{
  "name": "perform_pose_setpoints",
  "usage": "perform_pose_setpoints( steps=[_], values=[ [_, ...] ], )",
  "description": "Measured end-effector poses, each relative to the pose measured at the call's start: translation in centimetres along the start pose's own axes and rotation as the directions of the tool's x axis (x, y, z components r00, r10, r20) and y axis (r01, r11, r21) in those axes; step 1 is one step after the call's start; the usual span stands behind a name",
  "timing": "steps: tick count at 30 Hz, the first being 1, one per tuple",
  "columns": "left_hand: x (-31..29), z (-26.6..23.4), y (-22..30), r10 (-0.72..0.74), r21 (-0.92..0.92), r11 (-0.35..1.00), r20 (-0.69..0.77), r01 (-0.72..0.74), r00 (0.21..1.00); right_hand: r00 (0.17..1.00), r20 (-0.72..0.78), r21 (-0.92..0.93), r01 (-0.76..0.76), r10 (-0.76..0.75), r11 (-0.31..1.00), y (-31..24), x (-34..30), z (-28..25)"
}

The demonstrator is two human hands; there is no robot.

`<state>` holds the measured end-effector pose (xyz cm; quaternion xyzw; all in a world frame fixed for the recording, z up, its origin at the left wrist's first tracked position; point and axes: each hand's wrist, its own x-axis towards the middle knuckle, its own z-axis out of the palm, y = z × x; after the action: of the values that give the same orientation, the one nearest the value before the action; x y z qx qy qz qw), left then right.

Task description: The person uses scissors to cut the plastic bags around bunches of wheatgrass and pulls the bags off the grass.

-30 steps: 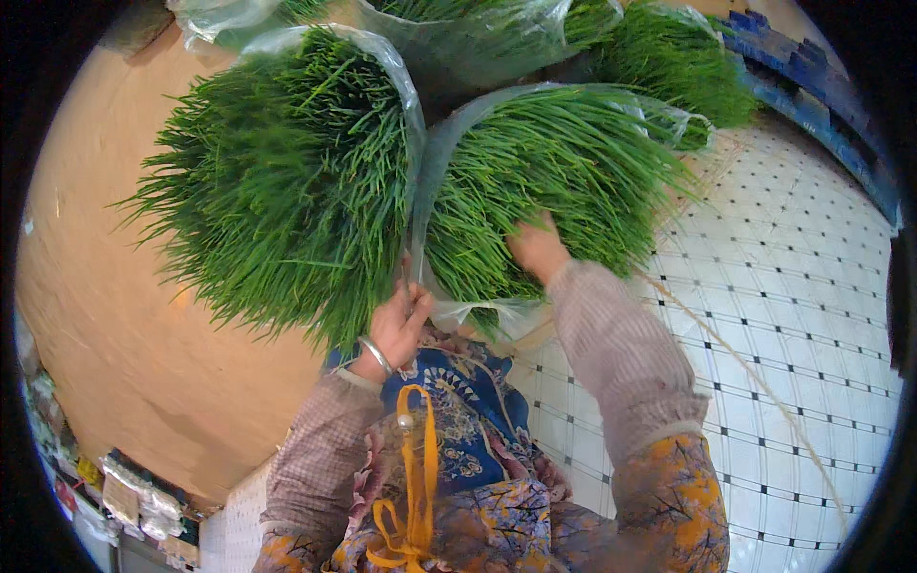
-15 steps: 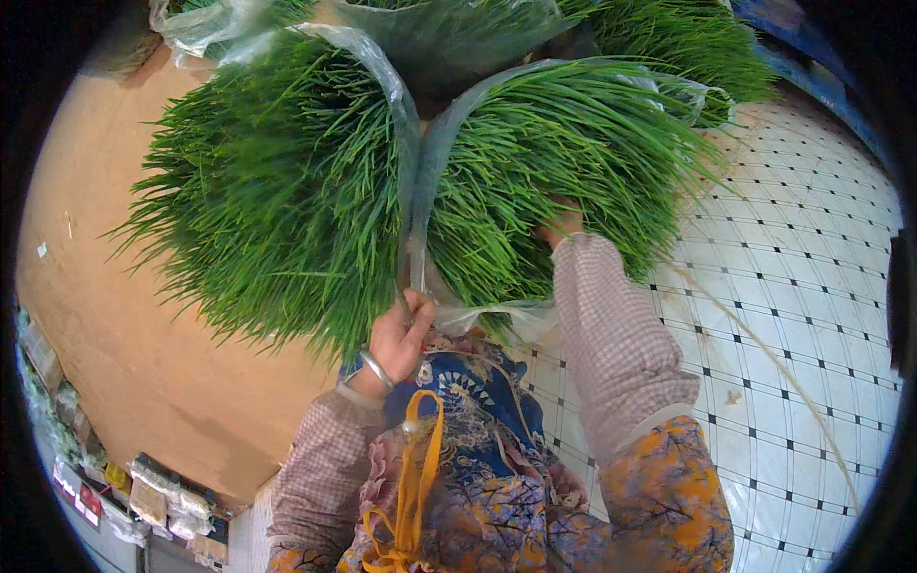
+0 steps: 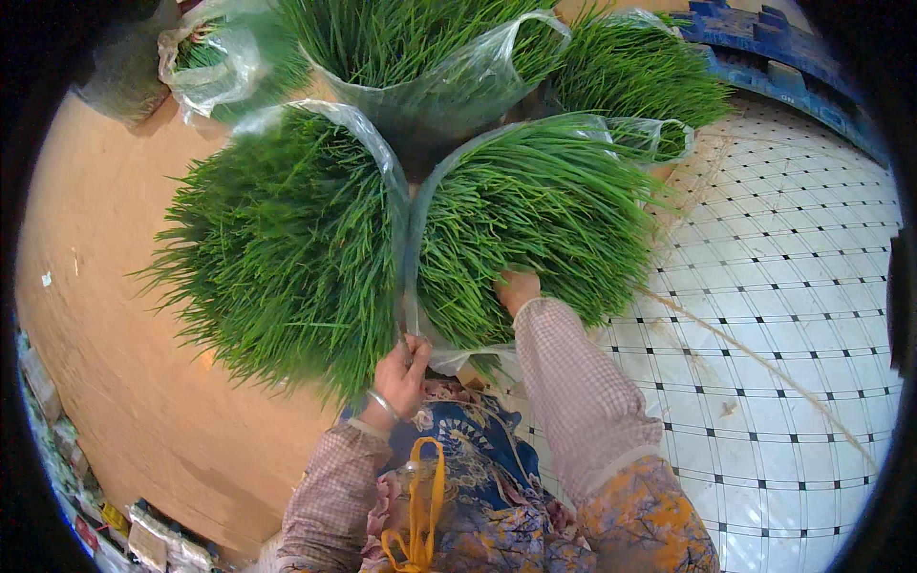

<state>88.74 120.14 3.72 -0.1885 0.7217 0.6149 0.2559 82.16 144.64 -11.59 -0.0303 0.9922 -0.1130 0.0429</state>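
Note:
Long thin green stalks, like chives, stand packed in clear plastic bags. My left hand (image 3: 401, 375), with a bracelet at the wrist, is closed on the near edge of a clear plastic bag (image 3: 413, 234), where two bundles meet. Left of it spreads one bundle of green stalks (image 3: 277, 239). On the right my right hand (image 3: 519, 286) reaches into the other bundle of green stalks (image 3: 554, 191). Its fingers are hidden among the stalks, so I cannot tell whether they hold any.
Behind stand more bagged bundles of stalks (image 3: 630, 72) and a partly filled clear bag (image 3: 215, 67). Brown board flooring (image 3: 115, 315) lies to the left, white patterned floor covering (image 3: 764, 315) to the right. A cord (image 3: 764, 363) crosses the covering. Blue pallets (image 3: 783, 81) are at far right.
My right hand has shifted left and nearer within the right-hand bundle. The view has tilted so more of the rear bundles shows. My left hand keeps its grip on the bag edge.

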Motion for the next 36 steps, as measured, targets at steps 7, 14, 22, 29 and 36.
perform_pose_setpoints(
  steps=[7, 14, 22, 29, 36],
  values=[
    [-0.3, -0.3, -0.8, -0.001, 0.043, 0.999, -0.014, 0.002, 1.0, 0.831, 0.525, -0.222, 0.342, -0.184, 0.913, -0.8, 0.4, -2.3],
    [-0.6, -1.0, -0.3, -0.058, 0.139, 0.989, 0.022, 0.054, 0.998, 0.815, 0.386, -0.133, 0.513, -0.432, 0.848, -0.7, -0.6, -3.9],
    [-0.3, -0.4, -0.9, -0.076, 0.232, 0.969, -0.067, 0.09, 0.995, 0.742, 0.588, -0.119, 0.472, -0.321, 0.874, -0.3, 1.5, -8.9],
    [-0.1, -0.8, -1.5, 0.042, 0.279, 0.96, -0.087, -0.016, 0.995, 0.581, 0.814, -0.207, 0.268, 0.013, 0.941, -1.5, 1.3, -19.6],
    [0.2, 0.2, -2.9, 0.046, 0.221, 0.975, -0.049, -0.034, 0.998, 0.672, 0.701, -0.107, 0.431, -0.239, 0.896, 11.1, -6.1, -27.4]
  ],
)
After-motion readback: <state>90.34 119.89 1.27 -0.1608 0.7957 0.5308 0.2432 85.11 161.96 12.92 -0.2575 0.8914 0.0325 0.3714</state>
